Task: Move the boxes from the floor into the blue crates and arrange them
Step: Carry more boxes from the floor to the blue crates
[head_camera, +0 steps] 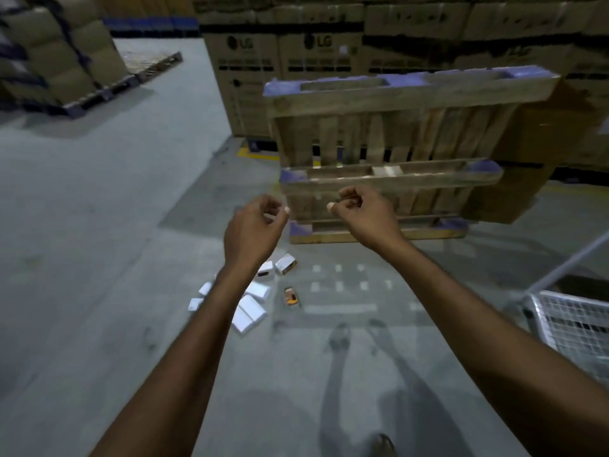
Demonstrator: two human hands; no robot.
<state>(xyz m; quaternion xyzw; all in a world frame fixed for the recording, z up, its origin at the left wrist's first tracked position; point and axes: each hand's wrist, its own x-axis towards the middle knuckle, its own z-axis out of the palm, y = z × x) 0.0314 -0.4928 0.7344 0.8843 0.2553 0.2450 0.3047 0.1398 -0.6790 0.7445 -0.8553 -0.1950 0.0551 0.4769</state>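
Note:
Several small white boxes [252, 306] lie scattered on the grey concrete floor, partly hidden behind my left forearm. One small orange and brown box [291, 296] lies just right of them. My left hand [253, 230] and my right hand [362, 211] are raised in front of me, well above the boxes, a short gap between them. Both hands hold nothing; their fingers are loosely curled. No blue crate is in view.
A wooden pallet [389, 150] with blue blocks stands on edge ahead, against stacked cardboard cartons [250, 80]. A wire mesh cage [573, 321] stands at the right. More cartons on pallets [62, 57] are at far left. Open floor [99, 225] stretches left.

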